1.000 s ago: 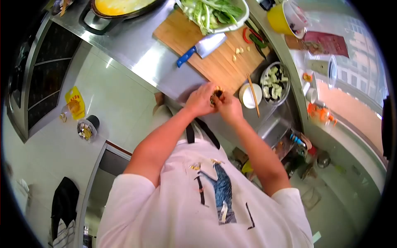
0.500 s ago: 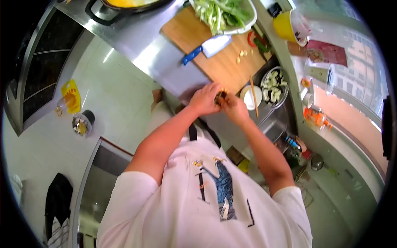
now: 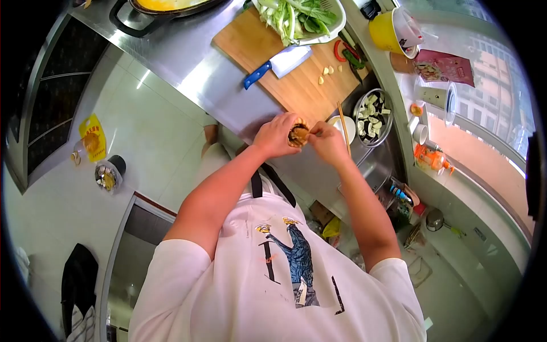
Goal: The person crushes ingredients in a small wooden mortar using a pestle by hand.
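My left hand [image 3: 276, 135] is wrapped round a small brown round container [image 3: 298, 135] whose open end faces up. At its right edge is my right hand [image 3: 327, 142], fingertips pinched together; what they hold is too small to name. Just beyond lies a wooden cutting board [image 3: 296, 94] bearing a blue-handled knife [image 3: 282, 61], garlic cloves [image 3: 323, 74], and red and green peppers [image 3: 348, 53]. Chopsticks [image 3: 343, 126] rest across a white bowl [image 3: 348, 130], right of my right hand. Beside that stands a bowl of cut eggplant [image 3: 373, 118].
A basket of leafy greens [image 3: 307, 23] sits at the board's far end. The dark pan [image 3: 171, 9] is at the upper left. Along the windowsill are a yellow tub [image 3: 385, 33] and an orange bottle [image 3: 431, 159]. The sink [image 3: 373, 171] lies right of my right forearm.
My right hand has drawn slightly away from the container's mouth, and more of its inside shows. My left hand still grips it. The camera view has shifted a little.
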`<state>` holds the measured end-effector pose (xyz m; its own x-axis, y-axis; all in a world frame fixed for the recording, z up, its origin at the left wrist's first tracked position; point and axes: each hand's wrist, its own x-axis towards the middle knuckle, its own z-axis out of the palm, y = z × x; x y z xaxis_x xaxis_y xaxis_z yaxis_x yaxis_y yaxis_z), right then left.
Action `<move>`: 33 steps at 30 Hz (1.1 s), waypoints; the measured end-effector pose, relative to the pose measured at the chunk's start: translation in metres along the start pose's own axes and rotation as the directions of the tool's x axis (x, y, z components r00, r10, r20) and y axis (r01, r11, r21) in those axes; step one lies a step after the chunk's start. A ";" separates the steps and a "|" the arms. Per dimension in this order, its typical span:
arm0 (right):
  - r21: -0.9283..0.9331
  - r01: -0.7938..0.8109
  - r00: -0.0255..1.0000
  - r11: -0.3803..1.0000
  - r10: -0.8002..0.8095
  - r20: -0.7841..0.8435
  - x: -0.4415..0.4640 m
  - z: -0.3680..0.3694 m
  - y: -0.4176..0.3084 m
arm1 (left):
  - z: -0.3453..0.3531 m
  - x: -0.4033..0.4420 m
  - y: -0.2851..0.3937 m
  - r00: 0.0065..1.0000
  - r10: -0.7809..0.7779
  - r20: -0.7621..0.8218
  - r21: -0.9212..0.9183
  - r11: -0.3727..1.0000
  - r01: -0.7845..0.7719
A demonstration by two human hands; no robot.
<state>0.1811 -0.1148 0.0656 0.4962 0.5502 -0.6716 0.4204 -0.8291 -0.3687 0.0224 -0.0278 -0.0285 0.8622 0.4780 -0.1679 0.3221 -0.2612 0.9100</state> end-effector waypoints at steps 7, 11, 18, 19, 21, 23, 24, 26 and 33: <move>-0.120 0.020 1.000 0.993 -0.022 -0.013 -0.007 0.026 0.003 | 0.011 -0.005 0.000 0.998 0.009 -0.061 -0.008 1.000 -0.009; -0.060 -0.022 0.999 0.998 0.024 0.026 -0.009 -0.014 -0.025 | 0.003 0.002 -0.001 0.999 0.021 -0.026 -0.015 1.000 -0.021; -0.072 -0.039 0.996 0.997 0.044 0.075 0.010 0.005 -0.002 | -0.004 0.002 0.005 0.998 -0.049 0.036 -0.032 0.998 0.050; -0.067 0.007 0.998 0.998 -0.003 0.058 0.009 -0.004 0.000 | -0.003 0.002 0.004 0.998 -0.050 0.035 -0.033 0.998 0.051; -0.041 -0.012 0.998 0.999 0.015 0.066 0.009 -0.020 -0.002 | -0.001 0.000 0.002 1.000 -0.007 -0.008 -0.019 1.000 0.007; 0.021 -0.061 0.995 0.998 0.059 0.075 0.007 -0.029 -0.006 | 0.001 -0.001 0.000 1.000 -0.001 -0.027 -0.007 1.000 0.001; 0.017 -0.018 0.993 1.000 0.016 0.113 0.007 -0.023 -0.006 | 0.001 -0.002 0.001 0.999 0.013 -0.043 0.005 1.000 -0.013; -0.017 -0.029 0.993 0.999 0.031 0.113 0.006 -0.005 -0.010 | -0.001 -0.001 0.003 1.000 -0.013 -0.004 -0.014 1.000 0.013; -0.054 -0.036 0.994 0.998 0.041 0.104 -0.001 -0.023 -0.029 | -0.001 0.000 0.002 0.999 -0.034 0.024 -0.010 0.999 0.035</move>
<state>0.1859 -0.0888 0.0923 0.4313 0.5023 -0.7494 0.4426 -0.8417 -0.3094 0.0228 -0.0275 -0.0265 0.8597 0.4664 -0.2082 0.3479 -0.2363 0.9073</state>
